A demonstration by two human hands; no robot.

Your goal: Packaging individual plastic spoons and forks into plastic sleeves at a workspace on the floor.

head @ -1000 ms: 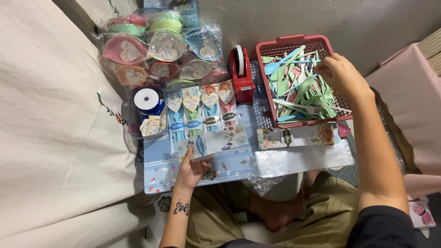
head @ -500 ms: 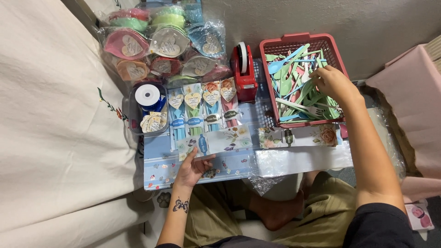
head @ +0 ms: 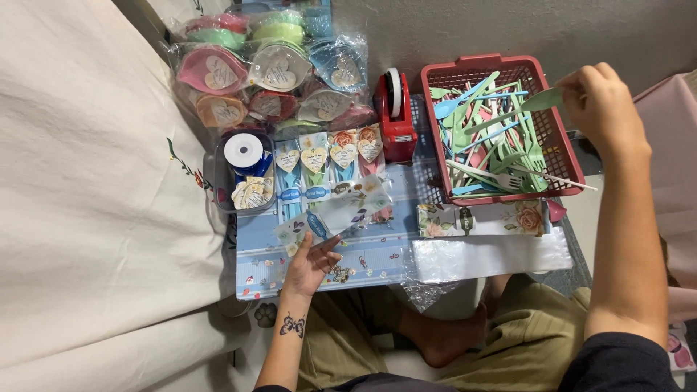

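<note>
Pale green plastic shows at the tip of the right hand [head: 601,101], whose fingers are curled together and pinch the handle end of a green utensil [head: 544,99]; the piece points toward nine o'clock and hangs over the far right corner of the red basket [head: 573,163] without clearly touching the heap below. That single basket holds a loose tangle of green, blue and cream plastic cutlery [head: 494,145], too jumbled to count. The left hand [head: 311,263] lies at about seven o'clock from the basket, thumb and fingers loosely closed on the near edge of one clear printed packet [head: 341,210], which rests tilted on the blue patterned sheet [head: 377,261]. At twelve o'clock from that hand stand four packed cutlery sets [head: 327,163] side by side, each topped with a heart-shaped tag. Just beside them at nine o'clock sits one clear box [head: 221,185] with one white ribbon spool [head: 243,150] and a pile of tags in it. One red tape dispenser [head: 396,120] stands between the packed sets and the basket. Farther off, at twelve o'clock, clear bags hold heart-shaped dishes [head: 272,69]; at least six show, in pink, cream, blue, orange and green. One floral strip [head: 483,218] lies just in front of the basket.
</note>
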